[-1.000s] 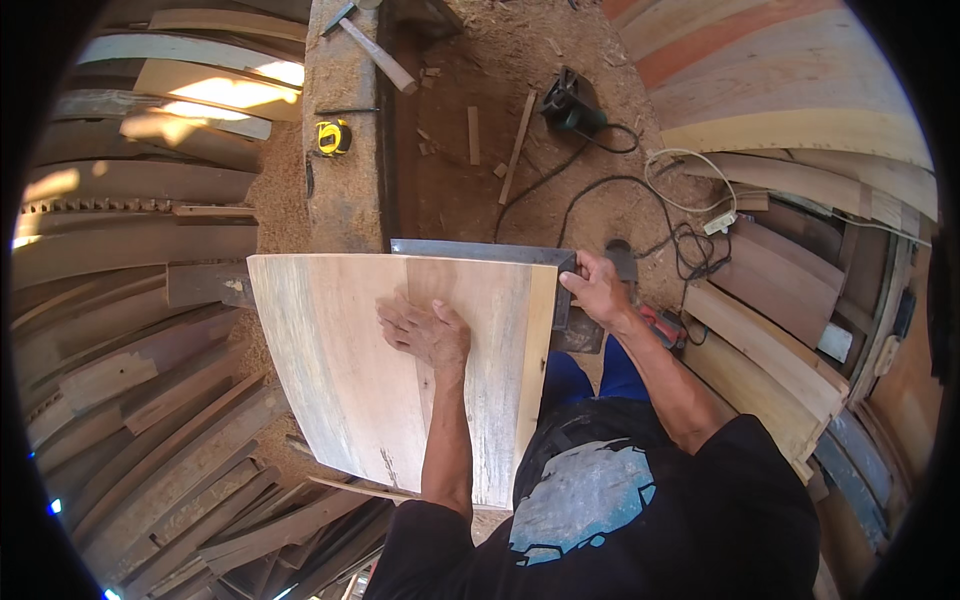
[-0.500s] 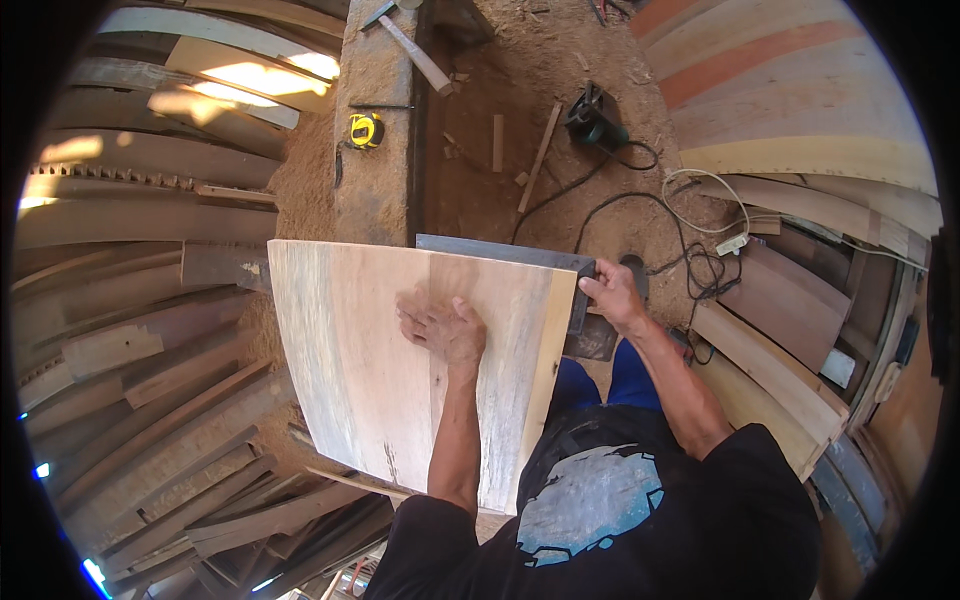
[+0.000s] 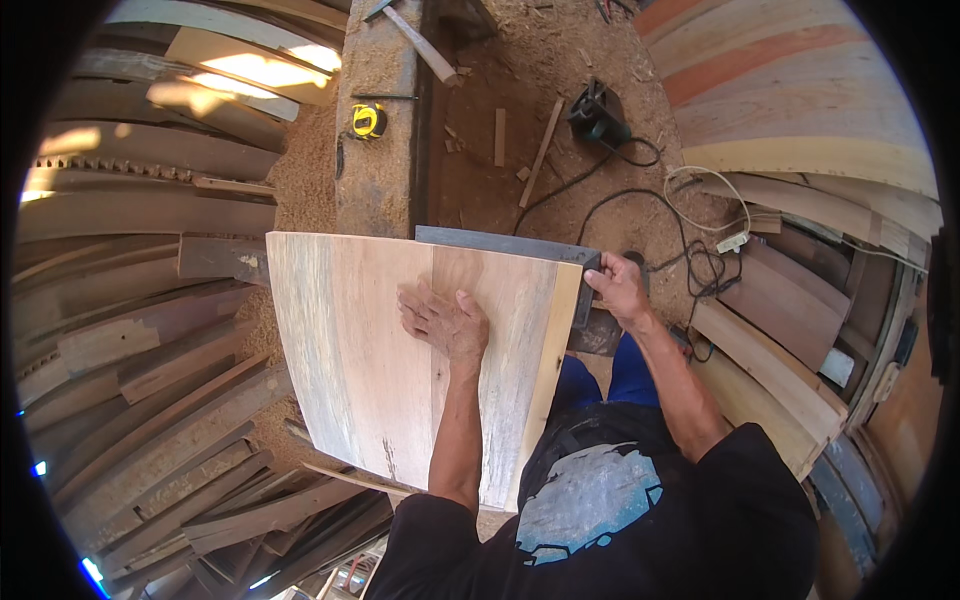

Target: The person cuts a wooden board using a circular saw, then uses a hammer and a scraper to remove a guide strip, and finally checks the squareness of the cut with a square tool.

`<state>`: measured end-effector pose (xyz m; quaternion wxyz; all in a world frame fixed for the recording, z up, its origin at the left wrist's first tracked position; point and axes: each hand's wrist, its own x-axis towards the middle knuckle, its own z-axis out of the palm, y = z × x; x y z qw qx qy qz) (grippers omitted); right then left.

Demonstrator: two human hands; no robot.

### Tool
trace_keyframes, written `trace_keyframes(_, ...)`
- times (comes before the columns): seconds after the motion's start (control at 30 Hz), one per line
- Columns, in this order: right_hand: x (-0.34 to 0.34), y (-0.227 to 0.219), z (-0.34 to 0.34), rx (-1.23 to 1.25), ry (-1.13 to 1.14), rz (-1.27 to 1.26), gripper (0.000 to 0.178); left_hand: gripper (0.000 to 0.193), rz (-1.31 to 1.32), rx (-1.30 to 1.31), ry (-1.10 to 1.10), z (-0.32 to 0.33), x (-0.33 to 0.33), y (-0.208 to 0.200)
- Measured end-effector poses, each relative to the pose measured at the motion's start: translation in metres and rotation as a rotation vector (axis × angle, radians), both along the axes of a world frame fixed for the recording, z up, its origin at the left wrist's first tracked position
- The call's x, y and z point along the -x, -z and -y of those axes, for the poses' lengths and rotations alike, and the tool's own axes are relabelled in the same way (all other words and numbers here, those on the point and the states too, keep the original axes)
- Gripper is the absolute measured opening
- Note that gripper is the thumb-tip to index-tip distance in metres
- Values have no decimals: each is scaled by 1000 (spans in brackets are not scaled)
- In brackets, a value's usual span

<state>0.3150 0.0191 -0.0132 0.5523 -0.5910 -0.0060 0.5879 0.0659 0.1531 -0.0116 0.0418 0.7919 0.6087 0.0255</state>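
A pale wooden panel (image 3: 370, 390), made of joined boards of differing tone, lies in front of me over the end of a sawdust-covered bench. My left hand (image 3: 447, 322) rests flat on its face with the fingers spread. Along the panel's far edge, toward the right corner, runs a dark grey L-shaped piece (image 3: 500, 242) that looks like a carpenter's square; its short arm goes down past the panel's right edge. At that corner my right hand (image 3: 620, 288) is closed on the dark piece, thumb on the near side. Some of its fingers are hidden.
The bench (image 3: 375, 190) bears a yellow tape measure (image 3: 368, 121) and a hammer (image 3: 420, 45). On the sawdusty floor sit a dark green power tool (image 3: 597, 115), looping cords and wood offcuts (image 3: 541, 150). Boards (image 3: 150, 215) are stacked on both sides.
The panel and the dark L-shaped piece have shifted slightly away from me. My right hand has moved a little with the corner; my left hand stays flat on the panel.
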Motion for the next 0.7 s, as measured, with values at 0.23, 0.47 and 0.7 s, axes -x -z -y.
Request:
trace_keyframes(0.23,-2,5,1,4,-84,70,22,78,-7,-52,13,0,-5,0)
trace_keyframes(0.47,-2,1,0,-22,-95,93,23,77,-20,-45,19,1,-3,1)
trace_keyframes(0.7,-2,8,5,-45,-61,98,20,78,-19,-50,30,2,-7,3)
